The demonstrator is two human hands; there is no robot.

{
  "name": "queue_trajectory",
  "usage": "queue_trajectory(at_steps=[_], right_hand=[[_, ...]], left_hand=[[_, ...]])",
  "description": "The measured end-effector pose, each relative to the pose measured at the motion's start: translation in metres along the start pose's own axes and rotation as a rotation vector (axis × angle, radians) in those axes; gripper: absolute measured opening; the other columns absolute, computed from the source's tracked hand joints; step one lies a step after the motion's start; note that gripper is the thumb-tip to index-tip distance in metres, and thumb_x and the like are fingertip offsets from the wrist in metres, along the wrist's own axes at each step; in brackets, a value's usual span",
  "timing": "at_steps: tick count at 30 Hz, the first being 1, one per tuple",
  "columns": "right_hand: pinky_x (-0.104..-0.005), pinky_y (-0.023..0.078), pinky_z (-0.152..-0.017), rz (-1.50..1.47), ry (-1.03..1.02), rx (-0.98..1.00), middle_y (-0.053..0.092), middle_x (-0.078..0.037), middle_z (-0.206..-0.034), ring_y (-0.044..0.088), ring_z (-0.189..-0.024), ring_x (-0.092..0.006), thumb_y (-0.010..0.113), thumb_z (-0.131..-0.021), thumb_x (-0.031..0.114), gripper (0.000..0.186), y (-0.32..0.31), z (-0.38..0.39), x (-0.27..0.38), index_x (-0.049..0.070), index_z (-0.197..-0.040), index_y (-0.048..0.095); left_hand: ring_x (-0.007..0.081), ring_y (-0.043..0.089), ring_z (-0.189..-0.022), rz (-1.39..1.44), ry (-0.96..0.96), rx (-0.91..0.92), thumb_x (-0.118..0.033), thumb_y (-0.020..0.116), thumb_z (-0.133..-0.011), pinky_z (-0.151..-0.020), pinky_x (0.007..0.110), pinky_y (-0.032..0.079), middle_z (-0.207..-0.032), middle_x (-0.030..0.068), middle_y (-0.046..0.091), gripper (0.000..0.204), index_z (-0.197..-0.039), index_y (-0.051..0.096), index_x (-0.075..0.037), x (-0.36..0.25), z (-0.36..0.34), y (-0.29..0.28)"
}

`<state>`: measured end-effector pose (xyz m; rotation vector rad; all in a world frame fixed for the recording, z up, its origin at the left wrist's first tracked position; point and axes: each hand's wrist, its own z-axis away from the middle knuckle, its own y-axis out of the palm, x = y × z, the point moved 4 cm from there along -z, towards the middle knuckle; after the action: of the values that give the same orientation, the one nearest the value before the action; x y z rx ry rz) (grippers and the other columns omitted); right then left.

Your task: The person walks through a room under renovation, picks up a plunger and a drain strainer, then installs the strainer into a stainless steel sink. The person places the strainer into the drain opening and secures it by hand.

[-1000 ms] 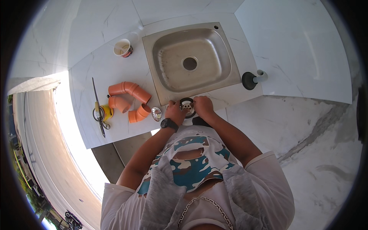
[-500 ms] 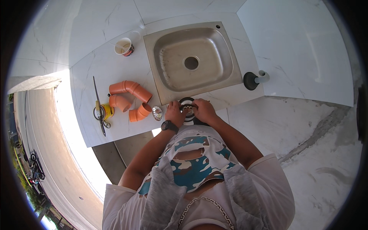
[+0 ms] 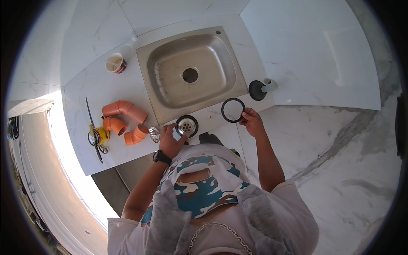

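Note:
My right hand (image 3: 252,122) pinches a black rubber gasket ring (image 3: 224,111) by its edge, held up over the counter's front edge. My left hand (image 3: 170,143) is closed on the rim of a sink strainer (image 3: 187,127), a metal cup with a perforated bottom and a black ring round it. Just left of those fingers, a shiny fluted metal strainer basket (image 3: 154,134) rests on the counter. A small brass-coloured screw (image 3: 210,117) lies between the strainer and the gasket. Behind them is the stainless steel sink (image 3: 159,111) with its round drain hole (image 3: 190,75).
Orange pipe elbows (image 3: 126,110) lie on the left of the counter. Further left, a hacksaw blade tool (image 3: 93,131) rests on a yellow can (image 3: 102,135). A paper cup (image 3: 115,63) stands at the back left. A black-flanged grey drain fitting (image 3: 258,90) sits right of the sink.
My right hand has moved right, away from my left, carrying the gasket ring off the strainer. My left hand stays at the strainer. The whole view has shifted slightly.

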<state>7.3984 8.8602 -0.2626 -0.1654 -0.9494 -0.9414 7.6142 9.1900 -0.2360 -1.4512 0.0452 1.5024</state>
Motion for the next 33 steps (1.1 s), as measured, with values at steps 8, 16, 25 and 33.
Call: queue_trajectory(at_steps=[8, 16, 25, 33], right_hand=[[-0.0377, 0.056, -0.069, 0.595, -0.172, -0.575, 0.071, -0.007, -0.088, 0.069, -0.072, -0.021, 0.074, -0.092, 0.017, 0.025, -0.081, -0.03, -0.015, 0.004, -0.112, 0.067], [-0.0385, 0.055, -0.068, 1.033, -0.543, 0.118, 0.068, -0.014, -0.084, 0.068, -0.07, -0.0269, 0.077, -0.086, 0.019, 0.02, 0.11, 0.01, 0.005, 0.002, -0.097, 0.073], [-0.0433, 0.059, -0.079, 1.816, -0.603, 0.543, 0.057, -0.018, -0.12, 0.061, -0.111, -0.0368, 0.089, -0.064, 0.028, 0.077, 0.251, 0.012, -0.051, 0.0, -0.128, 0.057], [-0.0452, 0.058, -0.084, 1.83, -0.568, 0.463, 0.057, -0.019, -0.119, 0.06, -0.114, -0.0388, 0.085, -0.065, 0.025, 0.073, 0.26, 0.011, -0.049, -0.002, -0.127, 0.056]], left_hand=[[0.0359, 0.066, -0.1, -0.008, -0.131, -0.018, -0.035, 0.087, -0.078, -0.089, 0.043, 0.056, -0.122, 0.0217, 0.057, 0.07, -0.129, 0.057, 0.0, 0.02, -0.008, 0.023], [0.0236, 0.069, -0.091, 0.086, -0.191, -0.053, -0.027, 0.089, -0.075, -0.08, 0.037, 0.058, -0.113, 0.0162, 0.061, 0.073, -0.132, 0.055, 0.001, 0.034, 0.008, 0.031], [0.0261, 0.072, -0.095, 0.319, -0.305, 0.003, -0.012, 0.075, -0.086, -0.085, 0.038, 0.058, -0.114, 0.019, 0.069, 0.053, -0.134, 0.056, 0.003, 0.05, 0.035, 0.026], [0.0225, 0.071, -0.1, 0.45, -0.255, 0.102, -0.015, 0.073, -0.09, -0.089, 0.034, 0.057, -0.11, 0.0145, 0.072, 0.045, -0.128, 0.061, 0.004, 0.048, 0.044, 0.001]])
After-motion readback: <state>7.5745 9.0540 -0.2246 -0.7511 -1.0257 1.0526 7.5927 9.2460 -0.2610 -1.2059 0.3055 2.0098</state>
